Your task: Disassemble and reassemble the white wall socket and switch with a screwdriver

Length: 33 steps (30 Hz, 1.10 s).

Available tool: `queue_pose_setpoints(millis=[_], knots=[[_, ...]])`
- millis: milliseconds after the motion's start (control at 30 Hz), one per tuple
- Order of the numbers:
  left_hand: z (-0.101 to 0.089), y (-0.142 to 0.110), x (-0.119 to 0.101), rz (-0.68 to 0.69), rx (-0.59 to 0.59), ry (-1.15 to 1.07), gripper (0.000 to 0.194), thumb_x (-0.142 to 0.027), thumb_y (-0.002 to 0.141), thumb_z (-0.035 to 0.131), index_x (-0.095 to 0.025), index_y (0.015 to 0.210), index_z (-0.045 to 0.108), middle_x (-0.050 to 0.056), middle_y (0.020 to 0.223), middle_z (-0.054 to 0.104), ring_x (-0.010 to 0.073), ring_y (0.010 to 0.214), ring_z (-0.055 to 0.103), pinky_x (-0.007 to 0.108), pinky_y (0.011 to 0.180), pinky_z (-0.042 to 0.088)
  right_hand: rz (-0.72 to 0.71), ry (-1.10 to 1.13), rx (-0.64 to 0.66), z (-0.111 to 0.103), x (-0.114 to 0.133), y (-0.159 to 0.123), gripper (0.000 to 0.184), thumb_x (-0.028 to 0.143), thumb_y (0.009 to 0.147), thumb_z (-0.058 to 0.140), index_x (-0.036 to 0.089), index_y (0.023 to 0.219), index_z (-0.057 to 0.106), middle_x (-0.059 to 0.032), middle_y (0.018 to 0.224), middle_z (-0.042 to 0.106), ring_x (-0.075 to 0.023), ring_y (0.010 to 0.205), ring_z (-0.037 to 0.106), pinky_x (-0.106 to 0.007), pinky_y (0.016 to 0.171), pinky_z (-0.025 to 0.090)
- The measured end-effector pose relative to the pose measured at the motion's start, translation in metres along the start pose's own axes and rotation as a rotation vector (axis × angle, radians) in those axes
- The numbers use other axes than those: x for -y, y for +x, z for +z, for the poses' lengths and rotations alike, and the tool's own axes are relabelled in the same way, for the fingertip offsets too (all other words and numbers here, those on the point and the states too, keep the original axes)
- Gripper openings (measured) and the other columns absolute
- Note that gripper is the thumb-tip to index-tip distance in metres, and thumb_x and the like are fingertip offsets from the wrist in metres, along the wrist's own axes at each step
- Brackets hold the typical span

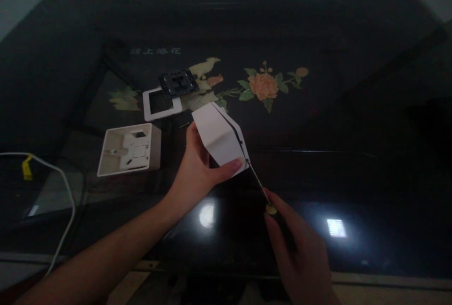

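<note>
A white wall switch box (221, 138), tilted, is gripped by my left hand (201, 159), with the thumb along its near face. A dark gap runs between its front plate and its body. My right hand (296, 239) is closed around the handle of a screwdriver (260, 185). The screwdriver's tip touches the near end of that gap, close to my left thumb. Most of the handle is hidden by my right fingers.
An open white mounting box (129, 149) lies left of my left hand. Behind it are a white square frame (147, 106), a black switch module (179, 83) and a small screw (184, 125). A white cable (72, 196) with a yellow tag (27, 167) crosses the dark glossy table (335, 164).
</note>
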<state>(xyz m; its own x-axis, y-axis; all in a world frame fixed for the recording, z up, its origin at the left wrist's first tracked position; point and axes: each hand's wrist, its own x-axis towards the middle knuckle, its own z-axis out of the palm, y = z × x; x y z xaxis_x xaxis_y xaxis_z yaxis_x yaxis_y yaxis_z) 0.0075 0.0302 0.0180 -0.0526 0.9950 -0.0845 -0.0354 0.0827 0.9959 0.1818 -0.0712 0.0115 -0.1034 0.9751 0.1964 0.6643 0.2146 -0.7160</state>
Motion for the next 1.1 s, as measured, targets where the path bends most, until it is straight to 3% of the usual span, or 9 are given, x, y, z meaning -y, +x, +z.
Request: queue_pose_setpoints(millis=[300,467,767,900,1000,1100], knots=[[0.003,-0.003,0.002,0.07,-0.051,0.09,0.079,-0.025,0.063,0.082,-0.023,0.126,0.035,0.013,0.136,0.054,0.0303,0.129,0.055,0.048,0.112,0.043,-0.001,-0.053,-0.003,0.005,0.005,0.005,0.028,0.015,0.097,0.041,0.011,0.117,0.061,-0.0144,0.098,0.079,-0.021,0.086,0.078,-0.027,0.069,0.065],[0.009,-0.004,0.012,0.135,-0.119,0.093,0.079,-0.031,0.06,0.085,-0.025,0.122,0.035,0.012,0.138,0.05,0.0307,0.13,0.052,0.05,0.112,0.041,0.04,-0.075,-0.02,0.01,0.01,0.007,0.029,0.015,0.096,0.04,0.01,0.116,0.061,-0.0167,0.099,0.079,-0.0236,0.084,0.079,-0.029,0.062,0.066],[0.019,-0.002,0.02,0.193,-0.212,0.198,0.085,-0.02,0.059,0.085,-0.023,0.127,0.033,0.011,0.132,0.051,0.0278,0.124,0.053,0.045,0.108,0.042,0.203,0.072,0.03,0.017,0.016,0.009,0.04,0.024,0.098,0.035,0.006,0.126,0.059,-0.0217,0.117,0.074,-0.0285,0.103,0.074,-0.044,0.079,0.064],[0.023,-0.002,0.023,0.23,-0.252,0.274,0.088,-0.02,0.058,0.086,-0.022,0.128,0.033,0.01,0.13,0.052,0.0291,0.123,0.054,0.046,0.108,0.042,0.343,0.194,0.067,0.017,0.017,0.01,0.04,0.027,0.098,0.039,0.015,0.13,0.059,-0.0122,0.091,0.077,-0.0235,0.08,0.075,-0.036,0.061,0.062],[0.024,-0.001,0.025,0.268,-0.267,0.333,0.089,-0.021,0.058,0.086,-0.022,0.129,0.033,0.011,0.131,0.051,0.0299,0.123,0.053,0.046,0.107,0.043,0.381,0.29,0.061,0.018,0.015,0.012,0.038,0.028,0.098,0.042,0.02,0.129,0.061,-0.0002,0.062,0.064,-0.0156,0.05,0.062,-0.026,0.042,0.048],[0.024,0.0,0.026,0.302,-0.282,0.347,0.088,-0.019,0.058,0.085,-0.021,0.129,0.034,0.012,0.131,0.051,0.0297,0.123,0.053,0.046,0.107,0.042,0.397,0.369,0.06,0.019,0.014,0.014,0.037,0.028,0.097,0.043,0.021,0.128,0.061,0.0051,0.053,0.05,-0.0114,0.04,0.046,-0.022,0.035,0.035]])
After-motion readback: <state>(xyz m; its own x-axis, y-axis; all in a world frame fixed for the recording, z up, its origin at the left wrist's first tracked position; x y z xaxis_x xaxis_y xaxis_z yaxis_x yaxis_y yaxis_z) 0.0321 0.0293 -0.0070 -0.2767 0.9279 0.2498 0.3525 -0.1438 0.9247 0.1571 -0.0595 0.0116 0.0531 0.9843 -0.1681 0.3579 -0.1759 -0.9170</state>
